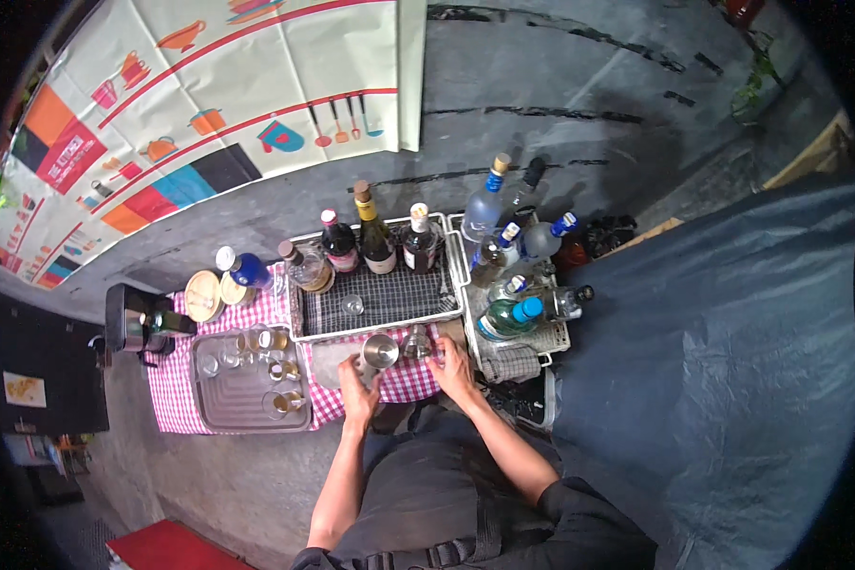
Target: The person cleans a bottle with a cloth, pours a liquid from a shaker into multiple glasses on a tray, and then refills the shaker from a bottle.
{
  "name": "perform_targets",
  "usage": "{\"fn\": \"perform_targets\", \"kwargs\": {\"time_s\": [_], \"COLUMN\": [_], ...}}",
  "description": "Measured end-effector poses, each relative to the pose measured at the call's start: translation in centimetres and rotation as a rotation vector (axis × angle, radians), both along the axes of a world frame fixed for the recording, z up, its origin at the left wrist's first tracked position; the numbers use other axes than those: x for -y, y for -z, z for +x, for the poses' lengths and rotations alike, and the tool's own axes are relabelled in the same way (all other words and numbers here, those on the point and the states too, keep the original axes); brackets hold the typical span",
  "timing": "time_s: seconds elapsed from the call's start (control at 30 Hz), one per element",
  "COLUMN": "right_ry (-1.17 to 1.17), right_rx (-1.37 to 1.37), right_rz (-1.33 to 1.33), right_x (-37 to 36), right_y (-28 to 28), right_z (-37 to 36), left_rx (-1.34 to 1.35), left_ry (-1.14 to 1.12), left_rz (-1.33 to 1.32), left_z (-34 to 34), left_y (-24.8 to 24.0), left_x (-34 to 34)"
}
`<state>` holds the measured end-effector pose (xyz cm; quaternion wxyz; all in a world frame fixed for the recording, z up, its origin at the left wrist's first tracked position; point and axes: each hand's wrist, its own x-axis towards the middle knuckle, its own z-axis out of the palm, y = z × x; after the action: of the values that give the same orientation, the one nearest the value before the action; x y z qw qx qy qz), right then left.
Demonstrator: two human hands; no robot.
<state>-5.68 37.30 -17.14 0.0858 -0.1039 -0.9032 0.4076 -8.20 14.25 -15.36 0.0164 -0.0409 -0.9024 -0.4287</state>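
A round metal cup [381,351] stands mouth up near the front of the table, and the fingers and thumb of my left hand [359,391] are around its lower side. Just right of it is a small clear glass [416,343]. The fingertips of my right hand [454,372] are at the right side of this glass and appear to grip it. What the metal cup contains cannot be made out. Beyond both hands, another small clear glass [352,305] sits on a dark checked cloth [389,302] in a white wire rack [375,334].
Several bottles [378,249] line the rack's back; more, including a green bottle [509,319], crowd a second rack [547,342] at right. A grey tray [247,418] at left holds several glasses, some with amber liquid. A black appliance [128,318] stands farther left.
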Motion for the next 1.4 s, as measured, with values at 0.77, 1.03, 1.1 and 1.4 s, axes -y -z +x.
{"fn": "perform_targets", "kwargs": {"time_s": [0.77,1.03,1.1,1.4], "right_ry": [0.393,0.519,0.552,0.538], "right_rx": [0.089,-0.005,-0.089,0.094], "right_rz": [-0.198,-0.05,0.066,0.135], "right_x": [7.6,0.5,-2.8,-10.0], "right_y": [-7.9,-13.7,-14.1,-14.0], "right_z": [10.4,8.2,6.2,-1.1], "left_rx": [0.131,0.258,0.355,0.387], "left_ry": [0.27,0.466,0.538,0.45], "left_rz": [0.048,0.237,0.304,0.299], "left_z": [1.6,2.3,2.3,2.2], "left_y": [-5.3,-7.4,-8.4,-9.1], "left_x": [7.0,5.6,4.4,0.2]}}
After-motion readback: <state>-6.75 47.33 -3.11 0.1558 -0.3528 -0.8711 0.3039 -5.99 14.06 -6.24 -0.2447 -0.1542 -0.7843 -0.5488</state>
